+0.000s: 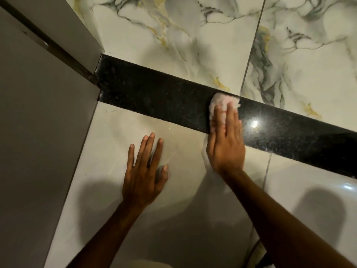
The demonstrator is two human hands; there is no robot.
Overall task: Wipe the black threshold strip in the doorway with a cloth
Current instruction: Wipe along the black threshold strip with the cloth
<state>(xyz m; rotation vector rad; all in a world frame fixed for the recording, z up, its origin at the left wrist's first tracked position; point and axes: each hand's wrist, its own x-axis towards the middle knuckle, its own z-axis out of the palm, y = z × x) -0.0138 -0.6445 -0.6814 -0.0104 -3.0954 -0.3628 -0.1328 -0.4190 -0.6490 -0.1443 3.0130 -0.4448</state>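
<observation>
The black speckled threshold strip (154,95) runs across the floor from the door frame at the left down to the right edge. My right hand (226,144) lies flat over a crumpled white cloth (222,100) and presses it onto the strip near its middle; the cloth shows beyond my fingertips, with a reddish tint under the fingers. My left hand (144,171) rests flat on the pale floor tile in front of the strip, fingers spread, holding nothing.
A grey wall and dark door frame (63,53) stand at the left, meeting the strip's left end. Marbled white tiles (173,39) with grey and gold veins lie beyond the strip. Glossy pale tiles (193,219) lie on the near side.
</observation>
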